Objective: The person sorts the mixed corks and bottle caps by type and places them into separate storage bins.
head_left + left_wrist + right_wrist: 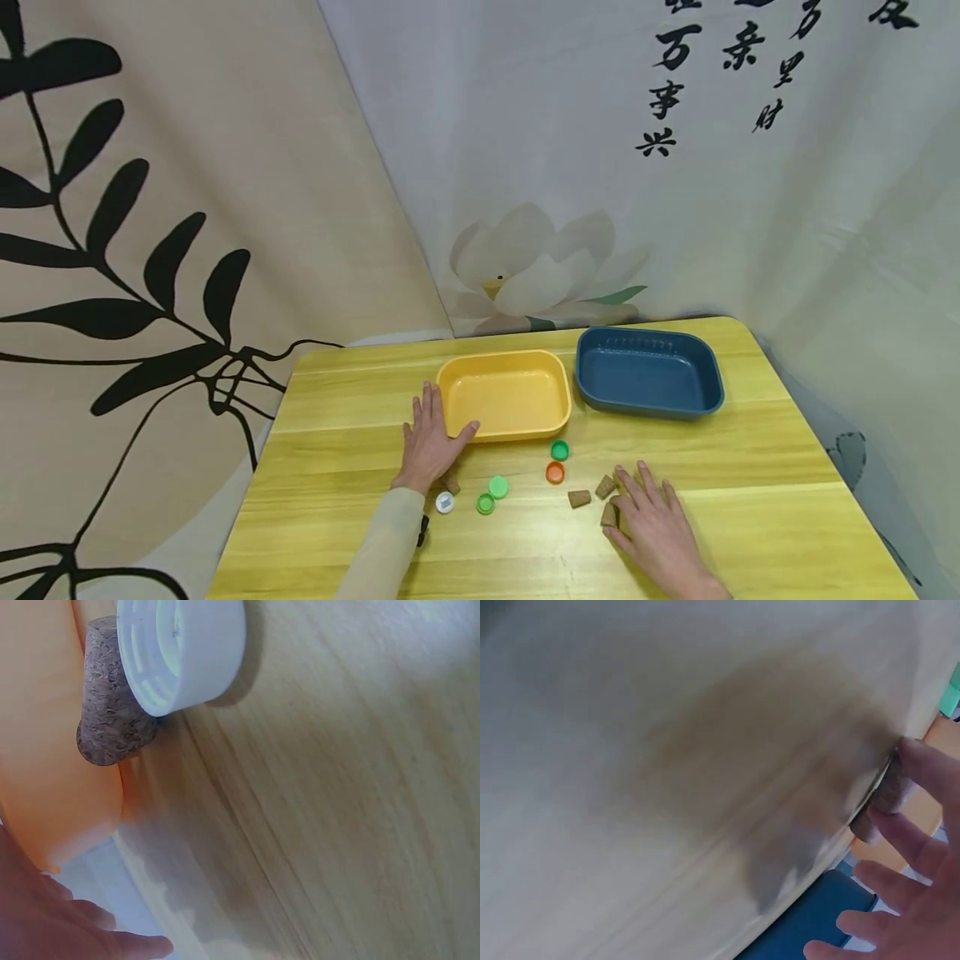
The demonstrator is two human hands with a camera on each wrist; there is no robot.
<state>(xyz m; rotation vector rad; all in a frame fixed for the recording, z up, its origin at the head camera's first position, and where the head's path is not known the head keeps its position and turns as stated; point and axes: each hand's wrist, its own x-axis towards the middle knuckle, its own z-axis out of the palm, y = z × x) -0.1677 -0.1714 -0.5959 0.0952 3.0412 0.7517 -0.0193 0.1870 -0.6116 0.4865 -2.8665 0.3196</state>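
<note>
My left hand (429, 450) rests at the left front corner of the yellow tray (502, 398), fingers straight along its side and thumb spread at the front rim. Beside that wrist lie a cork stopper (451, 482) and a white bottle cap (445, 502); both loom large in the left wrist view, the cap (214, 652) partly overlapping the cork (109, 690). On the right of the table, my right hand (660, 529) pinches a cork stopper (609, 516) between thumb and index finger, its other fingers extended. Two more corks, one (579, 498) lying left and one (606, 487) just beyond, are close to the fingertips.
A dark blue tray (648, 375) stands right of the yellow one. Between the hands lie a light green cap (498, 487), a green cap (485, 503), a darker green cap (559, 450) and an orange cap (555, 472). Patterned cloth (540, 167) hangs behind the table.
</note>
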